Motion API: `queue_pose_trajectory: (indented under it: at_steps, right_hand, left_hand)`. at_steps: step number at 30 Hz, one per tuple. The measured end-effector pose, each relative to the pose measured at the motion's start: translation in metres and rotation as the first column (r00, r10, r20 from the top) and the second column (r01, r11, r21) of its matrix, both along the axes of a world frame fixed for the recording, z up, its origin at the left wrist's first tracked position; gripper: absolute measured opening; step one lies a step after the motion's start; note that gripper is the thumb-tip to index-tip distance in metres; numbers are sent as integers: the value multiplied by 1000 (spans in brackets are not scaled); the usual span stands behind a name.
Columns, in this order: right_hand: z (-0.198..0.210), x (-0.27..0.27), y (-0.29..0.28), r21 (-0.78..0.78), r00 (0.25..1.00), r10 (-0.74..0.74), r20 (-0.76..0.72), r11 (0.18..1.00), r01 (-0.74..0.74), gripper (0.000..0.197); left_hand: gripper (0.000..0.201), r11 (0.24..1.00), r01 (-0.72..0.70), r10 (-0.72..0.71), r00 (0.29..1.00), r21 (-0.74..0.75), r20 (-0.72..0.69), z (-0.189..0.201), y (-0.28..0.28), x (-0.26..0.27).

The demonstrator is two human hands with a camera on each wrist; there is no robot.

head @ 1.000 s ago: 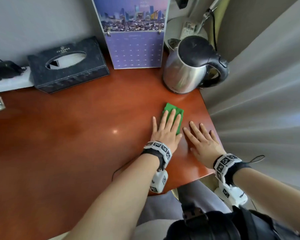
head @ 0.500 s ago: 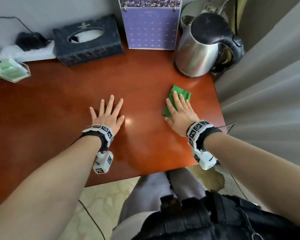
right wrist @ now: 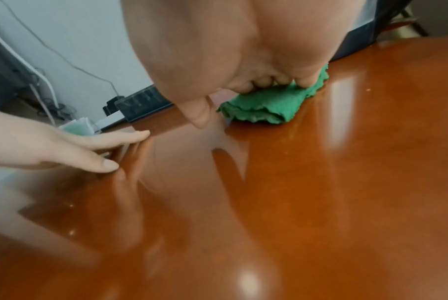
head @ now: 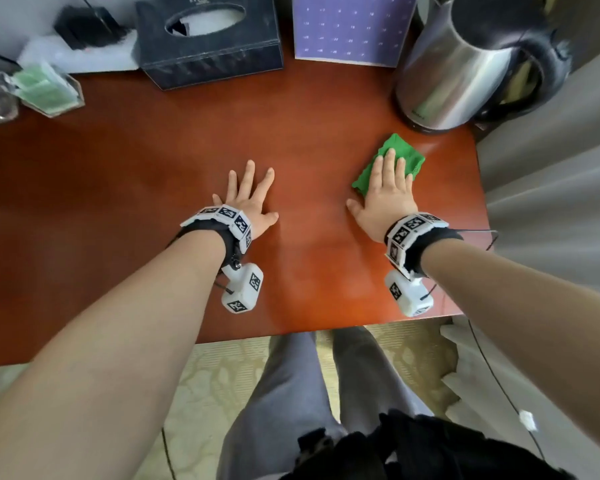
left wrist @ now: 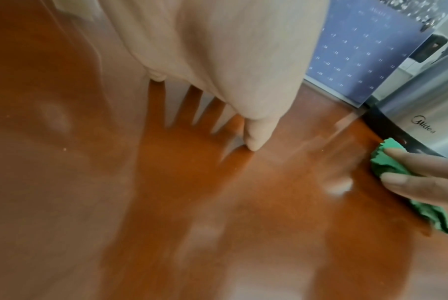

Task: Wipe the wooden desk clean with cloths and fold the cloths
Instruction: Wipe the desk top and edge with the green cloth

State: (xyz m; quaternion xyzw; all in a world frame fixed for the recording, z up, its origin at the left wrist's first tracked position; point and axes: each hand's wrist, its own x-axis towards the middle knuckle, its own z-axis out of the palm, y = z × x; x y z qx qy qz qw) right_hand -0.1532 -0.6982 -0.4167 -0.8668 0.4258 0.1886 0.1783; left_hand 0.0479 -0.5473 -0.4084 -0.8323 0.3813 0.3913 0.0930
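Note:
A folded green cloth (head: 405,151) lies on the glossy red-brown wooden desk (head: 118,188), near its right end and just in front of the kettle. My right hand (head: 387,188) lies flat on the cloth with straight fingers, pressing it down; the right wrist view shows the cloth (right wrist: 269,105) bunched under the fingertips of that hand (right wrist: 218,50). My left hand (head: 248,199) rests palm down on bare wood, fingers spread, a hand's width left of the cloth. From the left wrist the cloth (left wrist: 387,164) shows at the right edge.
A steel kettle (head: 465,71) stands at the back right, a purple calendar (head: 350,26) and a dark tissue box (head: 208,39) along the back. A clear holder of green packets (head: 45,88) sits at the back left. A grey curtain (head: 551,185) hangs off the right edge.
A second ago my left hand lay on the cloth with the right hand beside it. The left hand has slid left onto bare wood and the right hand has moved onto the cloth.

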Motion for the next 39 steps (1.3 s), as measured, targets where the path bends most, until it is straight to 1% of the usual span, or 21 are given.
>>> queue_pose_trajectory:
  at_steps: [2, 5, 7, 10, 12, 14, 15, 16, 17, 19, 21, 22, 23, 25, 27, 28, 29, 32, 34, 36, 39]
  right_hand:
    - [5, 8, 8, 7, 1000, 1, 6, 1000, -1, 86]
    - [9, 19, 27, 31, 996, 81, 46, 996, -82, 80]
    - [10, 29, 46, 56, 993, 90, 80, 994, -94, 78]
    - [11, 54, 75, 79, 993, 15, 121, 997, -24, 75]
    - [10, 78, 91, 89, 989, -47, 140, 995, 35, 72]
    - [9, 101, 108, 115, 982, -84, 168, 991, 66, 62]
    - [9, 110, 116, 123, 979, -90, 182, 990, 68, 56]
    - [8, 116, 123, 135, 978, -96, 188, 988, 71, 50]
    - [8, 120, 129, 146, 976, -102, 191, 987, 74, 45]
    - [6, 118, 137, 172, 973, -114, 201, 982, 80, 41]
    - [8, 107, 135, 208, 966, -145, 214, 973, 100, 48]
    - [9, 99, 131, 211, 962, -162, 218, 971, 115, 55]
    - [11, 89, 125, 188, 956, -199, 216, 969, 160, 65]
    - [14, 66, 113, 117, 922, -341, 183, 939, 324, 85]
    - [17, 49, 101, 82, 842, -516, 154, 856, 510, 99]
    - [17, 44, 94, 77, 806, -576, 135, 817, 571, 102]
    - [17, 43, 88, 74, 787, -607, 112, 795, 602, 103]
    - [11, 58, 64, 66, 803, -593, 61, 805, 590, 100]
    - [7, 81, 51, 62, 801, -597, 45, 802, 594, 102]
    - [4, 110, 36, 55, 804, -592, 54, 806, 589, 102]
    - [3, 160, 17, 48, 861, -503, 79, 864, 500, 98]
  left_hand:
    - [78, 1000, -1, 1, 999, 3, -32, 1, -1, 2]
    - [77, 1000, 18, -16, 997, 18, -71, 4, -2, 10]
    - [78, 999, 20, -17, 995, 28, -94, 4, -2, 13]
    - [79, 1000, 25, -22, 985, 17, -170, 6, -4, 17]
    - [76, 999, 26, -30, 969, -21, -244, 12, -5, 28]
    - [69, 996, 30, -54, 946, -79, -319, 22, -2, 48]
    - [66, 994, 45, -75, 944, -100, -323, 25, 1, 62]
    - [65, 991, 61, -94, 948, -117, -304, 28, 5, 77]
    - [65, 989, 79, -108, 962, -124, -252, 30, 11, 93]
    - [69, 985, 125, -134, 988, -116, -75, 29, 26, 124]
    - [76, 988, 127, -120, 990, -90, 77, 24, 41, 154]
    - [79, 993, 91, -82, 990, -71, 115, 21, 49, 165]
    - [83, 997, 59, -52, 990, -55, 130, 19, 53, 175]
    - [90, 999, 31, -28, 992, -20, 125, 13, 60, 186]
    - [98, 999, 51, -52, 992, 6, 113, 8, 64, 187]
    - [101, 998, 61, -62, 993, 17, 98, 6, 65, 186]
    - [104, 998, 63, -65, 995, 27, 78, 5, 66, 185]
    - [110, 995, 81, -81, 997, 65, 9, 6, 65, 194]
    - [118, 989, 115, -110, 992, 94, -55, 9, 68, 205]
    - [125, 981, 157, -148, 985, 111, -86, 8, 69, 213]
    - [129, 978, 162, -153, 985, 133, -76, 7, 66, 212]
